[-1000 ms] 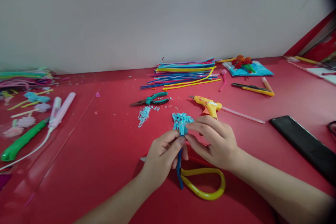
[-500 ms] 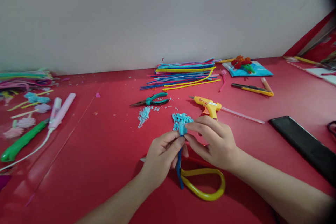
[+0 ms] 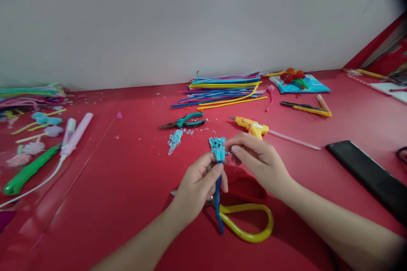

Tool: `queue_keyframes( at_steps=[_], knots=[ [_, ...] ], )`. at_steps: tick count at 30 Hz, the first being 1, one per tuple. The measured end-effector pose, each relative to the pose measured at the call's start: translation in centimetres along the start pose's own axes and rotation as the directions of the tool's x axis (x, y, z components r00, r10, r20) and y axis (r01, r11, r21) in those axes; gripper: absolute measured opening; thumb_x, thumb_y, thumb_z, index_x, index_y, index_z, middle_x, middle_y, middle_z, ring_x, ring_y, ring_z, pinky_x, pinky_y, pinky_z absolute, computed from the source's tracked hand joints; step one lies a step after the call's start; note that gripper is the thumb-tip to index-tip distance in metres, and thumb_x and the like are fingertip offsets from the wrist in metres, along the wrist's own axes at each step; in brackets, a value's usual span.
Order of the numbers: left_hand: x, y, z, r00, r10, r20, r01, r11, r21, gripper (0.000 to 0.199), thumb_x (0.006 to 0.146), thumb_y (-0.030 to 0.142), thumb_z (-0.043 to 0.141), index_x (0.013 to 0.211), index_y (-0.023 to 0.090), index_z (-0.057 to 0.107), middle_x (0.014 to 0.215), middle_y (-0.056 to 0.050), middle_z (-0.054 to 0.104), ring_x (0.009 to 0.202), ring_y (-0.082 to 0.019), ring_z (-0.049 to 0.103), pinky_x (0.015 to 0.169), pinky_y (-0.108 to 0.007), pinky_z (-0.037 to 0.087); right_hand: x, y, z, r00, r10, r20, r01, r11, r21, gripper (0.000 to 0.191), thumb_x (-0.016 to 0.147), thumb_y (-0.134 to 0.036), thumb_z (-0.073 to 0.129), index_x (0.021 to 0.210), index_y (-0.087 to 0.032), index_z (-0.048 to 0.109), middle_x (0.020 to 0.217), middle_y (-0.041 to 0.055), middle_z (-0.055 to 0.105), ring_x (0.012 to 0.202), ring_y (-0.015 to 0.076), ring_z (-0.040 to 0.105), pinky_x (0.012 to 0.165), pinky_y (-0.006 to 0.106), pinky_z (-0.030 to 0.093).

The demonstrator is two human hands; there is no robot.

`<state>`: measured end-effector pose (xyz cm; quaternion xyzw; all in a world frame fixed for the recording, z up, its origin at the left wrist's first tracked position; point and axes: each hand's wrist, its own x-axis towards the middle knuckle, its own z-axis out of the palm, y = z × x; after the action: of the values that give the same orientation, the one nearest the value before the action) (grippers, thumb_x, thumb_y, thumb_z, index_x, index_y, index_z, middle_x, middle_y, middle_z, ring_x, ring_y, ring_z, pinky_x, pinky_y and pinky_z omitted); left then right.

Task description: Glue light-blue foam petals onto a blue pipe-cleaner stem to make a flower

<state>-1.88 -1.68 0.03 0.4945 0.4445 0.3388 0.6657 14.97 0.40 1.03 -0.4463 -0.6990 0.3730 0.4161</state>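
My left hand (image 3: 199, 182) pinches a dark blue pipe cleaner stem (image 3: 218, 203) between thumb and fingers. A tuft of short light blue pieces (image 3: 219, 153) sits at the stem's top, just above my left thumb. My right hand (image 3: 257, 161) is close beside the tuft, thumb and index finger drawn together; whatever they pinch is too small to make out. Just behind the tuft lies a pile of cut light blue pieces (image 3: 216, 142). Under the hands rest scissors with one yellow handle (image 3: 246, 237) and one red handle, their blades partly hidden by my left hand.
Teal pliers (image 3: 187, 122) lie by light blue scraps (image 3: 174, 140). A yellow glue gun (image 3: 251, 125) and a black phone (image 3: 365, 178) are to the right. Pipe cleaners (image 3: 225, 89) line the wall. At left are a pink straightener-like tool (image 3: 76, 135) and a green-handled cutter (image 3: 30, 171).
My right fingers have drawn back slightly from the tuft and closed toward each other. The tuft and more of the red scissor handle now show. My left hand keeps its hold on the stem.
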Motion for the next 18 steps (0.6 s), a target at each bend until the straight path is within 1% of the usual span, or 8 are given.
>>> queue_keyframes(
  at_steps=[3,6,7,9,11,12,14,18],
  knots=[
    [0.2,0.1,-0.2,0.999,-0.007,-0.039,0.007,1.000,-0.001,0.018,0.087,0.032,0.047,0.091,0.017,0.056,0.063,0.000,0.061,0.039,-0.003,0.029,0.039,-0.018,0.021,0.1,0.0,-0.3,0.999,-0.052,0.000,0.052,0.995,-0.080,0.019,0.090,-0.023,0.043,0.094,-0.021,0.061,0.083,0.0012,0.061,0.073,0.0115,0.058,0.066,0.023,0.045],
    [0.5,0.0,-0.4,0.996,0.016,-0.089,-0.015,1.000,0.004,0.020,0.086,0.032,0.050,0.088,0.015,0.061,0.073,-0.002,0.063,0.040,-0.002,0.029,0.041,-0.019,0.020,0.6,0.4,-1.5,0.993,-0.073,-0.093,0.037,0.936,-0.349,0.023,0.091,-0.030,0.042,0.084,-0.018,0.060,0.077,0.0030,0.062,0.072,0.0140,0.059,0.063,0.024,0.042],
    [0.6,0.0,-0.5,0.995,0.017,-0.096,-0.019,1.000,-0.020,0.020,0.086,0.032,0.050,0.088,0.015,0.062,0.071,-0.001,0.062,0.041,-0.001,0.029,0.041,-0.019,0.019,0.9,0.6,-2.1,0.991,-0.062,-0.121,-0.004,0.874,-0.485,0.025,0.090,-0.032,0.042,0.081,-0.018,0.060,0.077,0.0044,0.063,0.072,0.0157,0.060,0.061,0.025,0.041],
    [0.7,-0.1,-0.7,0.995,0.016,-0.102,-0.025,0.996,-0.086,0.020,0.086,0.032,0.050,0.087,0.016,0.062,0.066,0.001,0.057,0.043,-0.002,0.031,0.043,-0.019,0.019,1.5,1.4,-3.3,0.985,0.040,-0.166,-0.154,0.635,-0.757,0.031,0.088,-0.039,0.043,0.072,-0.017,0.059,0.075,0.0076,0.064,0.069,0.0203,0.061,0.056,0.028,0.036],
    [0.8,-0.3,-0.8,0.995,0.000,-0.097,-0.015,0.989,-0.147,0.020,0.085,0.032,0.051,0.086,0.016,0.063,0.063,0.003,0.053,0.045,-0.003,0.032,0.044,-0.019,0.020,2.0,2.3,-4.3,0.941,0.281,-0.189,-0.299,0.426,-0.854,0.033,0.082,-0.044,0.048,0.065,-0.017,0.058,0.065,0.0096,0.063,0.063,0.0248,0.061,0.051,0.029,0.030],
    [0.8,-0.3,-0.9,0.996,-0.007,-0.093,-0.008,0.986,-0.164,0.020,0.085,0.032,0.052,0.086,0.016,0.064,0.063,0.003,0.053,0.045,-0.003,0.033,0.044,-0.019,0.020,2.2,2.8,-4.7,0.923,0.323,-0.209,-0.333,0.397,-0.855,0.033,0.079,-0.044,0.051,0.062,-0.017,0.058,0.062,0.0110,0.063,0.062,0.0267,0.061,0.049,0.029,0.028],
    [0.8,-0.2,-1.0,0.995,-0.021,-0.094,0.004,0.984,-0.181,0.020,0.084,0.032,0.054,0.086,0.015,0.064,0.061,0.003,0.052,0.046,-0.003,0.032,0.044,-0.018,0.020,2.5,3.9,-5.2,0.898,0.373,-0.232,-0.380,0.395,-0.836,0.035,0.076,-0.046,0.054,0.057,-0.016,0.056,0.057,0.0122,0.061,0.059,0.0282,0.061,0.048,0.029,0.027],
    [0.8,0.1,-1.0,0.992,-0.033,-0.123,0.003,0.972,-0.234,0.016,0.081,0.029,0.059,0.082,0.014,0.065,0.059,0.003,0.052,0.044,-0.002,0.030,0.042,-0.017,0.019,3.2,6.0,-5.6,0.888,0.391,-0.242,-0.434,0.538,-0.723,0.036,0.069,-0.052,0.059,0.057,-0.018,0.054,0.058,0.0087,0.061,0.060,0.0249,0.060,0.048,0.027,0.027]
  ],
)
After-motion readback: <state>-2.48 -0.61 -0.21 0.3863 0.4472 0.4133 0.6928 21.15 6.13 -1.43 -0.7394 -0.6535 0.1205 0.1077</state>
